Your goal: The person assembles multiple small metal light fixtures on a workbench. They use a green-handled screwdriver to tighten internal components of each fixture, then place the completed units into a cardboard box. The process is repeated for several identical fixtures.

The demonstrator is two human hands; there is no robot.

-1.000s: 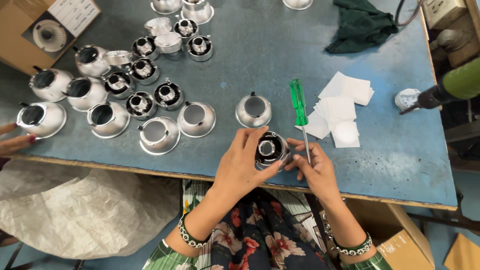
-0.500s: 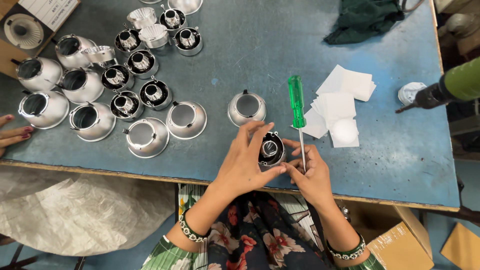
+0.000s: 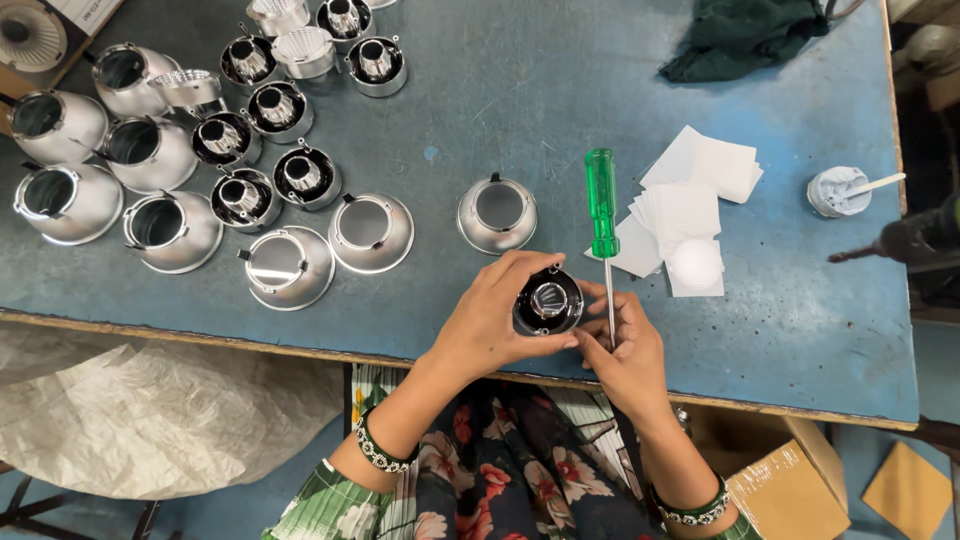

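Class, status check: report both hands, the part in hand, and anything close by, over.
Left hand grips black round housing. Right hand steadies it, touching the green screwdriver shaft. Silver reflector cup sits just beyond.

Green-sleeved arm that reached in from the right edge is gone; a grey tool [image 3: 915, 240] sits there now. The hand at the left tabletop edge is out of view too. Both hands, left hand [image 3: 495, 315] and right hand [image 3: 625, 350], have shifted the black lamp part [image 3: 548, 301] slightly nearer the screwdriver [image 3: 603, 225], its open face now squarely up.
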